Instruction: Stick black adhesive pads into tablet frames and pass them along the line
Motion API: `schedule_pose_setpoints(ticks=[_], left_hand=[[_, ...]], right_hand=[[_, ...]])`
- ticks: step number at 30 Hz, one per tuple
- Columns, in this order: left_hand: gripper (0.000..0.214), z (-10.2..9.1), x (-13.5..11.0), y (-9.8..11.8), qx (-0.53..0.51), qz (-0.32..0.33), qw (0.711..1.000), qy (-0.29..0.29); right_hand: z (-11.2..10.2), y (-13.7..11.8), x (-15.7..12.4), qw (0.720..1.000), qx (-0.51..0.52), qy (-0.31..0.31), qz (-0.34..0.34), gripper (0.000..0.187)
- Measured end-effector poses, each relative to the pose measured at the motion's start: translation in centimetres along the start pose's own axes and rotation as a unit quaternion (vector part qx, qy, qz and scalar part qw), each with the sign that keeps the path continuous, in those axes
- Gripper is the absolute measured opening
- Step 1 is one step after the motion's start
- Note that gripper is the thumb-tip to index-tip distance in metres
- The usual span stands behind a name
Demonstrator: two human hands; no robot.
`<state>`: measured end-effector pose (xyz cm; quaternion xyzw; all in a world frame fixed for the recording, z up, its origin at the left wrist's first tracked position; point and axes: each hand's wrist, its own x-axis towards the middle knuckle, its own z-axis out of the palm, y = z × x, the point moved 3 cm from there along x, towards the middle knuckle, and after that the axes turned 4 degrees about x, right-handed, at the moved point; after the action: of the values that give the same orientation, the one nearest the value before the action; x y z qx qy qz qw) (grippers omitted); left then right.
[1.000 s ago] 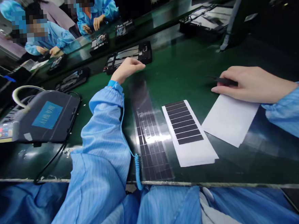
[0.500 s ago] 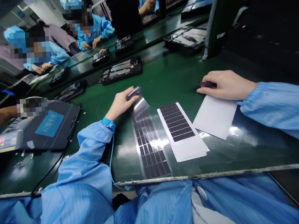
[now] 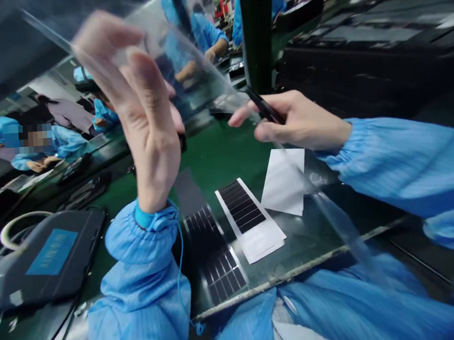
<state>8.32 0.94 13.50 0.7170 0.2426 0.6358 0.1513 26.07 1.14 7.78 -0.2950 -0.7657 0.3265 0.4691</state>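
left hand (image 3: pixel 146 129) went up high at 10 o'clock, badly blurred, w/ a clear plastic film (image 3: pixel 192 63) across it. film ran on a diagonal past the right hand (image 3: pixel 301 123) and down twd 4 o'clock. left fingers (image 3: pixel 135 78) looked a bit apart, but too blurred to tell if they were clamped on the film. right hand at 2 o'clock, thumb & fingers (image 3: pixel 274 128) closed on black tweezers (image 3: pixel 265 108). film edge ran right by them, cannot tell if pinched too.

below, on the green worktop (image 3: pixel 218 155), a white backing strip w/ black pads (image 3: pixel 249 220) sat just below centre. white paper sheet (image 3: pixel 284 181) lay just beside it at its 1 o'clock. dark patterned sheet (image 3: pixel 213 254) lay just beside it at its 8 o'clock. black case w/ blue label (image 3: pixel 52 254) out at 8 o'clock. blue wrist strap (image 3: pixel 148 217) on left wrist, thin blue cord (image 3: pixel 181 266) hanging down. co-workers in blue smocks (image 3: pixel 34 144) at 9 o'clock, black upright post (image 3: pixel 257 33) at 12.
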Motion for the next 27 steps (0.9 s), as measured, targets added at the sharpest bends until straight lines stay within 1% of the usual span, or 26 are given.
schedule_pose_setpoints(ticks=[2, 5, 7, 9, 11, 13, 14, 16, 17, 19, 20, 22, 24, 25, 26, 27], left_hand=[[0.010, 1.4, 0.1, -1.7, -0.040, -0.016, 0.999, -0.018], [0.020, 4.0, 0.0, -4.0, -0.139, -0.084, 0.984, -0.067], [0.027, 6.0, 0.0, -5.0, -0.196, -0.119, 0.967, -0.115], [0.029, 7.9, 0.0, -6.0, -0.228, -0.133, 0.951, -0.160], [0.029, 9.4, -0.1, -7.2, -0.229, -0.131, 0.946, -0.190], [0.038, 10.6, -0.3, -9.0, -0.179, -0.144, 0.948, -0.219], [0.048, 11.0, -0.5, -10.1, -0.127, -0.169, 0.949, -0.231], [0.068, 11.1, -0.9, -12.8, 0.000, -0.250, 0.940, -0.232], [0.073, 10.9, -1.1, -14.1, 0.057, -0.291, 0.929, -0.220], [0.070, 10.1, -1.3, -16.1, 0.133, -0.344, 0.911, -0.184], [0.065, 9.7, -1.4, -16.7, 0.153, -0.352, 0.907, -0.172], [0.056, 9.3, -1.6, -16.7, 0.175, -0.338, 0.909, -0.171], [0.043, 9.5, -2.2, -15.5, 0.173, -0.302, 0.916, -0.198], [0.037, 9.8, -2.8, -14.5, 0.163, -0.273, 0.920, -0.231], [0.032, 10.4, -3.5, -13.4, 0.155, -0.229, 0.918, -0.283], [0.031, 11.1, -4.5, -12.3, 0.155, -0.177, 0.907, -0.350]], right_hand=[[-1.2, 0.1, -2.0, 0.998, 0.059, 0.016, 0.033, 0.047], [-2.6, 1.0, -5.1, 0.980, 0.157, 0.048, 0.112, 0.062], [-3.0, 1.8, -6.7, 0.955, 0.225, 0.056, 0.183, 0.066], [-3.4, 2.3, -7.7, 0.924, 0.282, 0.069, 0.249, 0.061], [-4.0, 2.5, -8.6, 0.900, 0.316, 0.110, 0.281, 0.054], [-4.6, 2.4, -9.6, 0.893, 0.302, 0.165, 0.289, 0.047], [-4.8, 2.3, -10.3, 0.896, 0.273, 0.192, 0.292, 0.046], [-5.1, 2.2, -11.8, 0.902, 0.191, 0.232, 0.308, 0.049], [-5.1, 2.2, -12.7, 0.902, 0.152, 0.242, 0.325, 0.052], [-4.7, 2.6, -14.2, 0.893, 0.100, 0.243, 0.366, 0.057], [-4.5, 2.9, -14.9, 0.888, 0.084, 0.236, 0.386, 0.057], [-3.9, 3.5, -16.0, 0.882, 0.051, 0.209, 0.420, 0.056], [-3.5, 3.8, -16.7, 0.880, 0.012, 0.169, 0.445, 0.052], [-3.3, 3.9, -16.9, 0.879, -0.005, 0.142, 0.456, 0.050], [-3.2, 3.9, -17.1, 0.877, -0.018, 0.118, 0.464, 0.047], [-3.2, 3.9, -17.4, 0.875, -0.028, 0.100, 0.473, 0.045]])
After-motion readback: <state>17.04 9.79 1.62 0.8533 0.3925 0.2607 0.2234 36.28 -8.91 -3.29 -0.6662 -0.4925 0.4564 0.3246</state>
